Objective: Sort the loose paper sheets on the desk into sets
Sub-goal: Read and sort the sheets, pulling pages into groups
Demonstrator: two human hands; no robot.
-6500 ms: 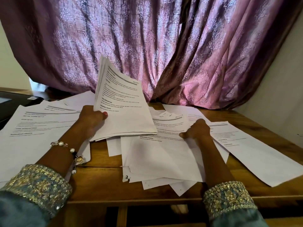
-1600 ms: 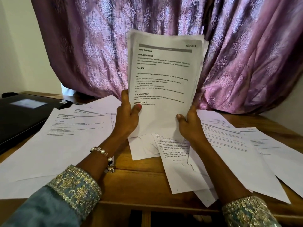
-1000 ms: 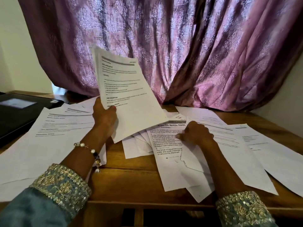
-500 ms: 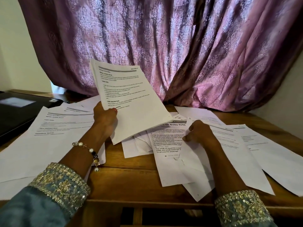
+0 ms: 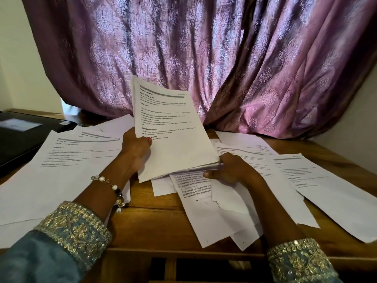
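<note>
Right now the gathered stack [image 5: 173, 135] is held tilted above the middle of the counter [image 5: 163, 227]. The left hand [image 5: 135, 150] pinches its left edge, thumb on the printed face. The right hand [image 5: 228, 170] curls around the lower right corner, fingers under the sheaf.

Loose sheets lie all around. A large spread [image 5: 61, 170] covers the counter's left side. A torn page [image 5: 206, 207] and others beneath it reach the front edge. Two more sheets [image 5: 326, 190] lie toward the right edge.

The main risk, as I judge it, is the stack fanning out. Its lower edges already look uneven at the right hand, and a loose pinch on one side could let inner pages slide free onto the pile below, mixing a set that is partly sorted. Setting it down on the torn page could also drag or rip that page further. Sheets overhanging the front edge could be swept to the floor by a sleeve [image 5: 295, 260] as the arms move. The black device [image 5: 22, 137] at the far left corner sits close to the spread, so pushed pages may ride up on it.
</note>
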